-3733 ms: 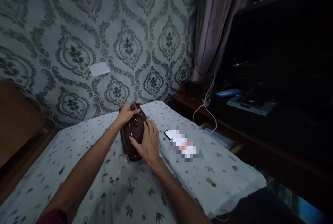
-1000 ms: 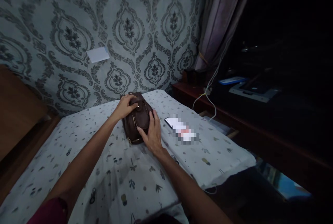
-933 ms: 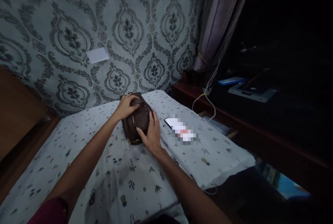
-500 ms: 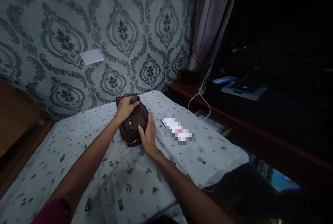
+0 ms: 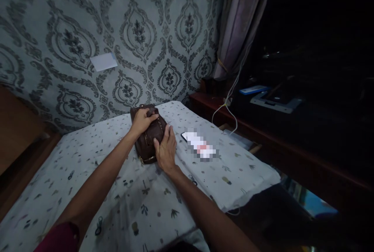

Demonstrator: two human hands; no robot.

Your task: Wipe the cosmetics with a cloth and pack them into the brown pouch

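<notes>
A dark brown handbag (image 5: 142, 147) with gold-coloured zips lies on the printed white sheet (image 5: 117, 189). My left hand (image 5: 142, 121) is closed over its top, fingers gripping the brown material at the handle or flap; exactly which part is hard to make out. Against the bag's right side rests my right hand (image 5: 166, 151), thumb on the near face and fingers along the edge, holding it. Just right of that hand lies a phone (image 5: 184, 136) with a lit screen, blurred out.
Patterned wallpaper (image 5: 137, 37) backs the bed, with a white card (image 5: 103, 62) on it. At right stands a dark desk (image 5: 274, 142) with a blue-and-white box (image 5: 253, 89) and a hanging white cable (image 5: 233, 117). A brown wooden panel (image 5: 17, 127) borders the left.
My right hand has shifted slightly on the bag's side, its thumb moving a little left and up. The left hand keeps its grip, and the bag stays in place.
</notes>
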